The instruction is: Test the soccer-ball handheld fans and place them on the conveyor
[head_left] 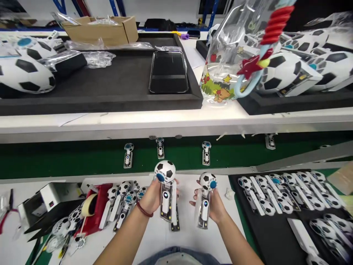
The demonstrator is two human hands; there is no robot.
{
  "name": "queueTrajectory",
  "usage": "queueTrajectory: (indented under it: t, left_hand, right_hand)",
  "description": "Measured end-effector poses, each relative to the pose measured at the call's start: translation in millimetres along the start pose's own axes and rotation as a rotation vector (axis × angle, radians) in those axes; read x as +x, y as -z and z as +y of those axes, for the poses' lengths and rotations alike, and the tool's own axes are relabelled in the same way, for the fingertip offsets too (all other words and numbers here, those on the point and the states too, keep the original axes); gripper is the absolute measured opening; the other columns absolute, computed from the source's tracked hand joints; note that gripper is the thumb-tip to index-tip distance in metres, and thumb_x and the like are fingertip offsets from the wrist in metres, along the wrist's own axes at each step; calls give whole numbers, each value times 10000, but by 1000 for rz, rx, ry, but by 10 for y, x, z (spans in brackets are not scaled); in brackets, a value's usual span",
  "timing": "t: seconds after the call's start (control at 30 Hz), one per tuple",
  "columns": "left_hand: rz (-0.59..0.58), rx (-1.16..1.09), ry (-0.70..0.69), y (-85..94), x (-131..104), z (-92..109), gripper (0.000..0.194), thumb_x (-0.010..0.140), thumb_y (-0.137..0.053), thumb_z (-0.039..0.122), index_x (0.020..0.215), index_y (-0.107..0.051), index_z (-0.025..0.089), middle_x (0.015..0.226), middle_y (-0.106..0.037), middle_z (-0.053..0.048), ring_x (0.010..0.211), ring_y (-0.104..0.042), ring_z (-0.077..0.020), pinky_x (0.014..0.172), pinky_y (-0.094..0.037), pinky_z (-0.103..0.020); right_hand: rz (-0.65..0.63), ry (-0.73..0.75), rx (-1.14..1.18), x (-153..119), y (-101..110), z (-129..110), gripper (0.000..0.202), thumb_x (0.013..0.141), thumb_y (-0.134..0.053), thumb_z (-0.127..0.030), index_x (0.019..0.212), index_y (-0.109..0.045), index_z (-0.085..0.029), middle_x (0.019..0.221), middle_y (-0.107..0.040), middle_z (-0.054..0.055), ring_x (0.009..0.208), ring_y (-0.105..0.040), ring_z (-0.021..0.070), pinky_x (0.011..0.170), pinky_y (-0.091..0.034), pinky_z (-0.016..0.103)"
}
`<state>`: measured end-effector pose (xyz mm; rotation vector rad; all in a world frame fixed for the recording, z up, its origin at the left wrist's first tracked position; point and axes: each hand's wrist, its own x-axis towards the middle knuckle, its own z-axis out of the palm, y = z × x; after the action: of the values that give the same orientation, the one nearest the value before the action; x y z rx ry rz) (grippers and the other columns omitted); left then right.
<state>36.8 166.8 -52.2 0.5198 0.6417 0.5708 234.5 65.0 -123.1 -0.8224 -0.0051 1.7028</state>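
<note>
My left hand (152, 195) is closed around a soccer-ball-headed handheld device (165, 198), which has a white-and-black ball top and a handle with a small lit display. A second handle end (175, 222) shows just behind it, partly hidden. In my right hand (216, 208) is another soccer-ball-headed device (205, 202), upright, with a blue round patch on its ball and a lit display on its handle. Both hands are above the white work surface (154, 246), side by side and apart. Some fingers are hidden behind the devices.
Several similar devices (124, 202) lie at left by a red tape dispenser (100, 206). A black tray (264, 235) at right bears rows of them. More rest on the green belt (176, 162). The shelf above has a phone (168, 71) and a clear jug (220, 70).
</note>
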Motion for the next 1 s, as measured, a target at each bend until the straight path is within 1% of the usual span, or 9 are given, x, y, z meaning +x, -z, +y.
queueTrajectory:
  t: [0.13,0.2,0.33,0.43,0.53,0.63,0.73,0.87,1.0]
  left_hand:
    - [322,51,-15,-108,-228,-69,582,652,-458,691,637,-577,121,537,-591,-61,426,-527,-156,421,-421,-261]
    - [399,47,-13,-157,-348,-119,567,671,-431,688,626,-554,136,509,-577,-46,404,-515,-149,390,-402,-250]
    - [349,-93,66,-177,-646,-272,444,706,-499,597,770,-553,161,653,-626,-43,573,-598,-180,508,-478,-271]
    - [318,-166,122,-89,-876,-492,269,726,-589,360,920,-534,182,800,-645,-51,709,-622,-199,614,-506,-298]
    - [312,-205,127,25,-1040,-747,395,693,-602,158,1058,-470,229,904,-636,-51,733,-623,-205,626,-511,-329]
    - [292,-220,86,52,-1147,-887,532,683,-592,115,1153,-407,280,951,-622,-41,760,-621,-205,626,-506,-322]
    - [257,-204,46,-36,-1252,-859,623,668,-579,92,1215,-369,305,976,-611,-39,806,-615,-208,665,-500,-315]
    - [269,-151,36,-213,-1389,-705,797,639,-590,75,1308,-253,350,905,-622,-24,692,-606,-180,596,-493,-288]
    - [249,-85,-29,-352,-1498,-604,835,671,-612,114,1346,-171,330,936,-622,-45,707,-594,-188,620,-494,-307]
  right_hand:
    - [88,109,-130,-117,-275,92,506,715,-486,-617,1002,-561,-208,597,-617,14,489,-522,151,613,-460,327]
    - [139,138,-160,-212,-370,196,500,701,-508,-614,949,-585,-187,589,-617,17,484,-520,148,547,-447,280]
    - [183,21,-56,-468,-491,383,490,721,-475,-630,820,-610,-170,637,-627,35,554,-566,161,608,-488,310]
    - [168,-153,35,-661,-502,483,341,749,-554,-487,800,-611,-154,693,-640,46,646,-601,171,692,-500,340]
    - [83,-213,34,-816,-495,561,189,729,-617,-255,899,-603,-173,805,-653,46,717,-609,167,691,-491,299]
    - [44,-232,33,-934,-555,621,300,722,-607,-186,1011,-558,-245,950,-645,37,831,-606,178,666,-484,276]
    - [-2,-218,16,-1024,-678,658,351,734,-583,-179,1068,-520,-267,1004,-625,33,825,-603,174,633,-478,261]
    - [-39,-149,-63,-1109,-815,658,406,722,-572,-160,1108,-487,-257,951,-620,28,765,-591,167,615,-477,268]
    - [-78,-109,-130,-1217,-908,606,481,726,-579,-177,1174,-419,-251,878,-631,33,662,-590,151,573,-450,250]
